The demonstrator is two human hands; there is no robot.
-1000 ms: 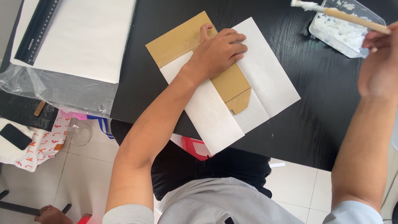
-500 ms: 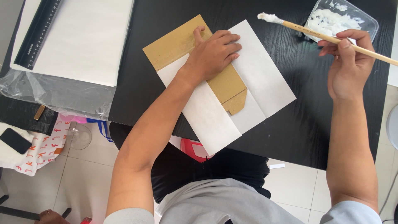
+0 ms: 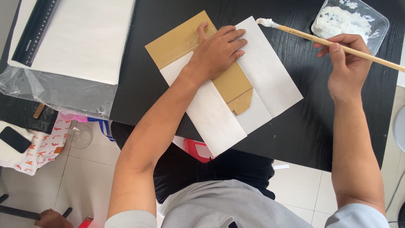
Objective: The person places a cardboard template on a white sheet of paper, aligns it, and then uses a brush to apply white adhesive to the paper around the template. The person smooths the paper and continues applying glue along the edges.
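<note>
Leftmost on the black wooden worktop point(image 3: 337, 126) lie a black ruler point(image 3: 36, 31) and a large white sheet point(image 3: 84, 38) on clear plastic film point(image 3: 55, 95), well apart from the work.

Next comes the left hand point(image 3: 217, 52), pressed flat with its fingers point(image 3: 234, 36) spread wide and gripping nothing. It pins a brown cardboard strip point(image 3: 234, 86) that lies on a folded white paper sheet point(image 3: 270, 80). The strip's long axis runs from far left to near right, and the white paper wraps over it on both sides, leaving the far-left end and a band down the middle bare.

To the right, the right hand point(image 3: 348, 69) holds a slim wooden brush point(image 3: 333, 41), its fingers closed narrowly round the handle. The brush runs nearly level, handle off to the right, its white paste-laden tip point(image 3: 265, 22) pointing left and sitting just at the far right corner of the white paper. So the paper lies left and slightly nearer from the brush tip, and the right hand is the one placed to reach it. Far right stands a clear plastic tub of white paste point(image 3: 350, 21), just beyond the right hand.

Against half a second ago, the brush tip has come left from beside the tub to the paper's corner; a second ago it was over the tub. The left hand, strip and paper lie as they did.
</note>
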